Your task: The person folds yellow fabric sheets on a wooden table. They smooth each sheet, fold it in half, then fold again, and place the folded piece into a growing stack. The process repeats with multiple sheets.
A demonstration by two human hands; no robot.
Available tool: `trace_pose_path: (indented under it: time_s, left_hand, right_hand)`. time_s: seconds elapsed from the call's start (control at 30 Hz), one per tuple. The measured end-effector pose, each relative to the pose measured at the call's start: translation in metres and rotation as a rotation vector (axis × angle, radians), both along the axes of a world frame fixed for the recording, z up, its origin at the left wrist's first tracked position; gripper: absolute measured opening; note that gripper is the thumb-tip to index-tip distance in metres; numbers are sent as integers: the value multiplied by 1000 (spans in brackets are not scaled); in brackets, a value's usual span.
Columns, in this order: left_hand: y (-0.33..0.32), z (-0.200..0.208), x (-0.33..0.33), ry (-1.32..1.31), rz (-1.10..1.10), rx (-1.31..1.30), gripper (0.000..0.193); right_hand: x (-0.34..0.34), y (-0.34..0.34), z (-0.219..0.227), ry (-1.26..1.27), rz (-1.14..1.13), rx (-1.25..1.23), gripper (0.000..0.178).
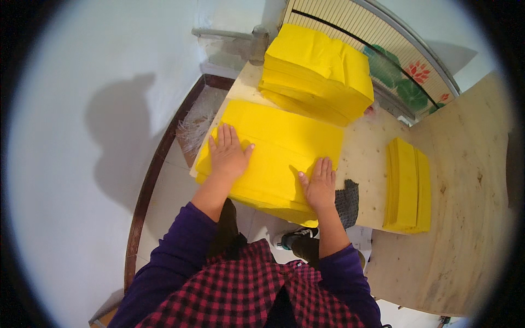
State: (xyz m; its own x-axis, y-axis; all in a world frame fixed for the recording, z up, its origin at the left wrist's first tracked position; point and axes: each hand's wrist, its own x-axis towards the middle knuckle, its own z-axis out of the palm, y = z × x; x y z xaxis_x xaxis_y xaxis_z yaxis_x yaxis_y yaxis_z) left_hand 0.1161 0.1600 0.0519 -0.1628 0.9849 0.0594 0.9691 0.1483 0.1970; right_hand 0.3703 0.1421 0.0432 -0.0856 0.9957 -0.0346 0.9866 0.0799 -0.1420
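Both of my hands lie flat on a wide stack of yellow cloth sheets at the table's near left. My left hand presses on its left side, fingers stretched out and pointing away from me. On the right side rests my right hand, also flat, with the thumb spread from the fingers. Neither hand grips anything. Folds and layers show along the stack's near edge, which hangs a little unevenly. Just behind stands a taller pile of yellow cloth with a wavy top.
A smaller yellow folded stack sits to the right on the wooden table. A dark grey cloth hangs at the near edge. A slatted panel with painted flowers stands behind. Clear stringy plastic lies at left, near the wall.
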Motion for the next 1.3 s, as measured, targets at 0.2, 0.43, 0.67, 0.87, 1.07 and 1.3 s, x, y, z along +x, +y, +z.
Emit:
trace_pose_path:
  time_s: [0.2,0.43,0.67,0.87,1.07,1.3]
  left_hand:
    - [0,10,84,-150,-358,-14,69]
    - [-4,-8,30,-16,-158,-59,69]
    - [-4,-11,-17,-39,49,-107,70]
    - [-4,9,-29,96,42,-100,66]
    - [12,22,32,-203,-278,-85,60]
    - [-2,-6,14,-35,-188,-41,65]
  right_hand:
    - [-3,-2,4,-16,2,-5,84]
    - [-3,-3,-1,-66,27,18,85]
    - [-7,-1,2,-67,-7,-7,86]
    - [-13,1,17,-38,16,2,82]
    - [-76,15,11,85,255,14,75]
    - [-59,0,1,11,195,21,77]
